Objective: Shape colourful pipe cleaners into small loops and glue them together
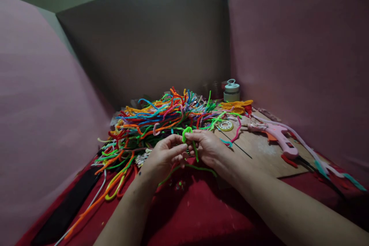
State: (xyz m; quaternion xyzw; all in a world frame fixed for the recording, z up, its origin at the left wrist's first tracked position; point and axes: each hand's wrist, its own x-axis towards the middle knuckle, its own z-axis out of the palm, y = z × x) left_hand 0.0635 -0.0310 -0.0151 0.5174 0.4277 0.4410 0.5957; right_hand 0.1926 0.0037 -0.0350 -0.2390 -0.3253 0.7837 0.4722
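Note:
A bright green pipe cleaner, bent into a small loop with one end hanging down, is held between both hands in the middle of the view. My left hand pinches it from the left, thumb and fingers closed near the loop's base. From the other side my right hand grips the loop with thumb and forefinger. Below the hands, a darker green pipe cleaner curves over the red cloth. Fingers hide part of the held piece.
A big tangled heap of coloured pipe cleaners lies behind and left. At right, a pink glue gun rests on a brown board near a round white-dotted disc. A lidded jar stands behind. Red cloth covers the table.

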